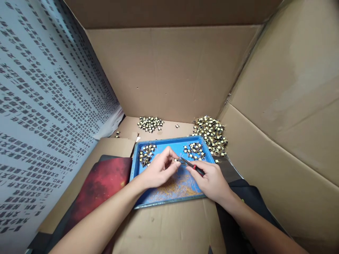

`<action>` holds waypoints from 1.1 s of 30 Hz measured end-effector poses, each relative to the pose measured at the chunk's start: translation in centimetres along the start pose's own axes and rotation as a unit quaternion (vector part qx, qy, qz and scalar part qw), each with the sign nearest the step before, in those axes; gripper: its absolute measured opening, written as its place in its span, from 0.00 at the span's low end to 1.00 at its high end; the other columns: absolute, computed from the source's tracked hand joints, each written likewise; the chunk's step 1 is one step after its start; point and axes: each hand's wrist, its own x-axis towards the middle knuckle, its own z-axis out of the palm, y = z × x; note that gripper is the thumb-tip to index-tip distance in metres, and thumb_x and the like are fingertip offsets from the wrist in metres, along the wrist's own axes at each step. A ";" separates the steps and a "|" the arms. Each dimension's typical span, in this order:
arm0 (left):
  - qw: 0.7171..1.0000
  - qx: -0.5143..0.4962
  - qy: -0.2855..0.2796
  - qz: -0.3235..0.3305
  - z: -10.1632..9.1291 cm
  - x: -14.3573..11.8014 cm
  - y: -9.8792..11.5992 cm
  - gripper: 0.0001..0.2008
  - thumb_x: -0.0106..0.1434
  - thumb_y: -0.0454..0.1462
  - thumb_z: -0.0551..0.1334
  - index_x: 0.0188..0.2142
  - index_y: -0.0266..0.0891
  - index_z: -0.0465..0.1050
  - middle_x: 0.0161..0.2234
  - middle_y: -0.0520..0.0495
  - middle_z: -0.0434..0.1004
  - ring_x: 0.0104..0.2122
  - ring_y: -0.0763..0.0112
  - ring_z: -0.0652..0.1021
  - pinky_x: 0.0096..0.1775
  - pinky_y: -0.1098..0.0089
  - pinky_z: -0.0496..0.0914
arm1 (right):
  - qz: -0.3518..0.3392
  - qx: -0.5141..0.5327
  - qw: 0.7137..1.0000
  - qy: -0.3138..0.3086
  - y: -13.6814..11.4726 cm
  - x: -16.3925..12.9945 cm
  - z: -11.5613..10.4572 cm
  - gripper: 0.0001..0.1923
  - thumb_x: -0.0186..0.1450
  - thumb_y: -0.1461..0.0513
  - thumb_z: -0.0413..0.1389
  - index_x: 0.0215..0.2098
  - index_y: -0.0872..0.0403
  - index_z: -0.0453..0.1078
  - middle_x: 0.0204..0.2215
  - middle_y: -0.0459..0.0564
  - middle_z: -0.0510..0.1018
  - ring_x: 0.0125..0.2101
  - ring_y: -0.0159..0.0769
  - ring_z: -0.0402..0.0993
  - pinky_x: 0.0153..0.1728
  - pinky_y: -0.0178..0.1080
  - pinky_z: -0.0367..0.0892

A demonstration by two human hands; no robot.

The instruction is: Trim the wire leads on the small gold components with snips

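Over a blue tray [169,141], my left hand [161,168] pinches a small yellow-and-black wound coil [176,160] between thumb and fingers, with thin wire ends sticking out of it. My right hand [210,178] is wrapped round a pair of pliers [194,167] with dark jaws and a red-and-black handle. The jaw tips are right at the wire ends of the coil; whether they are closed on a wire is too small to tell. Inside the tray lie a group of coils at the left [147,153], another at the right [194,151], and copper-coloured wire clippings [176,187] near the front.
Behind the tray, a pile of coils [150,124] lies at left and a larger pile [211,133] at right. Cardboard walls [169,70] rise at back and right. A printed sheet [47,98] hangs at left, beside a red patterned mat [103,187].
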 end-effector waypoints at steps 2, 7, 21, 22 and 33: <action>1.000 -0.002 0.002 0.005 0.1 -0.2 0.2 0.13 0.72 0.47 0.61 0.41 0.40 0.65 0.31 0.50 0.71 0.29 0.71 0.71 0.31 0.70 0.64 | 0.038 -0.009 0.998 0.042 0.4 0.4 -0.4 0.14 0.72 0.55 0.57 0.36 0.53 0.81 0.23 0.45 0.78 0.20 0.33 0.68 0.22 0.35 0.61; 0.998 -0.057 0.001 0.009 0.6 -0.3 0.4 0.14 0.73 0.48 0.61 0.43 0.40 0.63 0.32 0.49 0.73 0.29 0.71 0.74 0.33 0.70 0.66 | 0.034 -0.013 0.995 0.091 1.2 1.0 -1.3 0.13 0.71 0.54 0.58 0.38 0.53 0.81 0.29 0.49 0.83 0.27 0.37 0.76 0.28 0.36 0.68; 0.999 0.007 -0.043 0.004 0.3 -0.2 0.0 0.12 0.74 0.47 0.58 0.42 0.40 0.63 0.29 0.53 0.65 0.26 0.73 0.65 0.30 0.70 0.59 | -0.005 0.023 0.999 -0.024 0.2 0.4 -0.8 0.12 0.71 0.57 0.58 0.39 0.52 0.82 0.30 0.48 0.84 0.29 0.38 0.78 0.31 0.36 0.70; 0.999 0.000 -0.043 0.002 0.3 -0.2 0.1 0.12 0.74 0.47 0.58 0.42 0.40 0.63 0.30 0.53 0.65 0.26 0.73 0.65 0.29 0.70 0.59 | -0.001 0.025 0.999 -0.027 0.1 0.3 -0.9 0.12 0.72 0.56 0.58 0.39 0.52 0.82 0.29 0.48 0.84 0.28 0.37 0.77 0.30 0.36 0.69; 0.999 -0.044 -0.025 0.005 0.1 -0.2 0.6 0.14 0.74 0.47 0.59 0.40 0.39 0.63 0.34 0.51 0.66 0.30 0.72 0.66 0.33 0.70 0.62 | 0.068 0.041 0.997 -0.012 -0.3 0.4 -0.5 0.17 0.72 0.53 0.56 0.34 0.54 0.80 0.23 0.44 0.78 0.20 0.31 0.64 0.22 0.34 0.59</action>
